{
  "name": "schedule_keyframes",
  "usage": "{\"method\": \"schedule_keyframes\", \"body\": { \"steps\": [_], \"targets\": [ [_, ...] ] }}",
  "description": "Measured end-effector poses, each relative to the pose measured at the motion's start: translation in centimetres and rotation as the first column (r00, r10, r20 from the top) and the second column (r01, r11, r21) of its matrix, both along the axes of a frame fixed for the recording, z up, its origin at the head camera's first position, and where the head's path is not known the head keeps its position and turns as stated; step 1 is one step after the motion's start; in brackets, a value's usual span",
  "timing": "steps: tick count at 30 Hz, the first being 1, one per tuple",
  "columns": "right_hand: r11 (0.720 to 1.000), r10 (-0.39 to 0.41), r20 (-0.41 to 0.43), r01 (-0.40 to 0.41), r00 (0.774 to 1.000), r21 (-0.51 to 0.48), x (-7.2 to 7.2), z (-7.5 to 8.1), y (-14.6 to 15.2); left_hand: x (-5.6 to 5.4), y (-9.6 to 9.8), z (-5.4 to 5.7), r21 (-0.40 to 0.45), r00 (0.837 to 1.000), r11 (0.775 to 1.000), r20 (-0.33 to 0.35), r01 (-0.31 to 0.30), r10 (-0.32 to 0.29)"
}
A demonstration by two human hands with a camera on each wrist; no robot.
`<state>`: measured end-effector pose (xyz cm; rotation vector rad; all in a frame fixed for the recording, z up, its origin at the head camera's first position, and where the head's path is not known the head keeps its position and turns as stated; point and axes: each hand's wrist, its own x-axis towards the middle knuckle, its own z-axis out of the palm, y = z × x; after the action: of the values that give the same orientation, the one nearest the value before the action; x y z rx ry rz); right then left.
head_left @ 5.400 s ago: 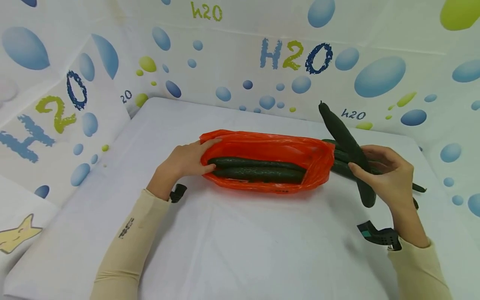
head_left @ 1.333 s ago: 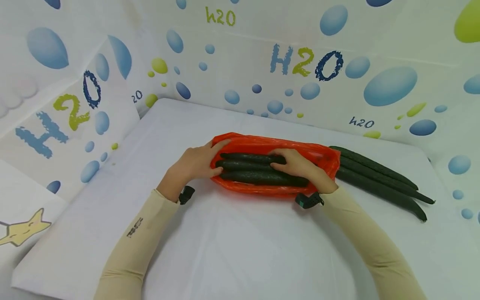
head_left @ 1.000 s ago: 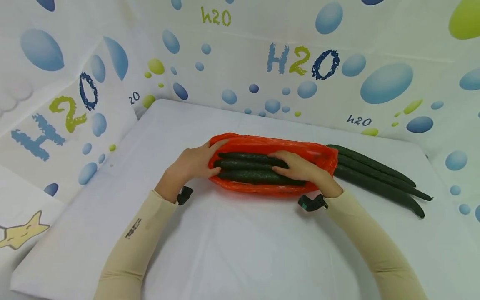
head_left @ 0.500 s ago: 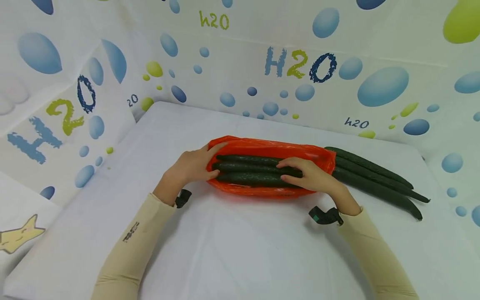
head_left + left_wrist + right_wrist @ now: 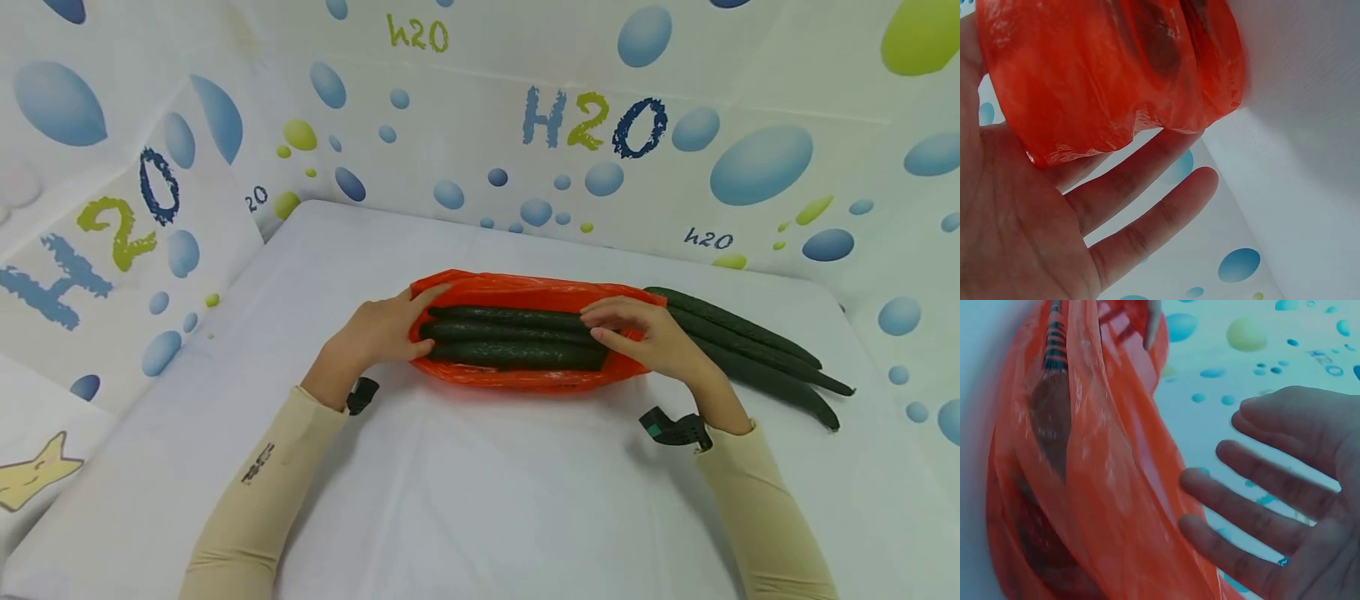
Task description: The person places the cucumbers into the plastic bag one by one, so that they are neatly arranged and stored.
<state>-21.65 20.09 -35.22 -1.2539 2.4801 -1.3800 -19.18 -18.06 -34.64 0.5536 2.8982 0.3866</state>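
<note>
An orange-red plastic bag [image 5: 525, 382] lies on its side mid-table, its opening facing me. Three long dark cucumbers [image 5: 517, 355] lie side by side in it. At the bag's left end, my left hand [image 5: 386, 329] has thumb and index finger spread at the rim; the left wrist view shows other fingers straight, partly behind the bag [image 5: 1085, 81]. Over the bag's right end is my right hand [image 5: 652, 337], fingers loosely extended and covering the cucumbers' right tips in the head view. In the right wrist view those fingers hold nothing and appear beside the bag [image 5: 1104, 487].
Right of the bag, three more cucumbers [image 5: 757, 354] lie together at a slant, their near ends partly hidden by the bag and right hand. A white cloth covers the table [image 5: 480, 492]. A printed backdrop [image 5: 465, 100] stands behind and at the left.
My right hand earlier held a cucumber above the right-hand pile. That cucumber now lies in the bag as the third, and the hand has released it and drawn back right. My left hand stays.
</note>
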Motion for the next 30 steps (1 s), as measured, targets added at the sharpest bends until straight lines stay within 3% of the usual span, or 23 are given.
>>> {"method": "schedule_keyframes", "body": {
  "steps": [5,13,21,27,30],
  "targets": [
    [0.996,0.047,-0.083,-0.053,0.995,-0.072,0.0,-0.3,0.8,0.0,0.0,-0.1,-0.009,1.000,1.000,0.009,-0.006,0.006],
    [0.956,0.056,-0.067,-0.073,0.996,-0.283,0.3,-1.3,2.6,-0.1,0.0,0.0,-0.004,1.000,1.000,-0.006,0.001,-0.001],
    [0.868,0.009,-0.094,-0.054,0.996,-0.494,0.7,-2.1,4.4,0.0,0.0,0.0,-0.006,1.000,1.000,-0.002,-0.005,0.005],
    [0.843,-0.015,-0.093,-0.037,0.996,-0.536,0.9,-2.9,5.5,0.0,0.0,-0.1,-0.012,1.000,1.000,0.008,-0.011,0.011],
    [0.811,-0.013,-0.107,-0.052,0.994,-0.582,0.7,-3.4,5.9,0.0,0.0,0.1,-0.005,1.000,1.000,0.005,-0.009,0.009]
  ]
}}
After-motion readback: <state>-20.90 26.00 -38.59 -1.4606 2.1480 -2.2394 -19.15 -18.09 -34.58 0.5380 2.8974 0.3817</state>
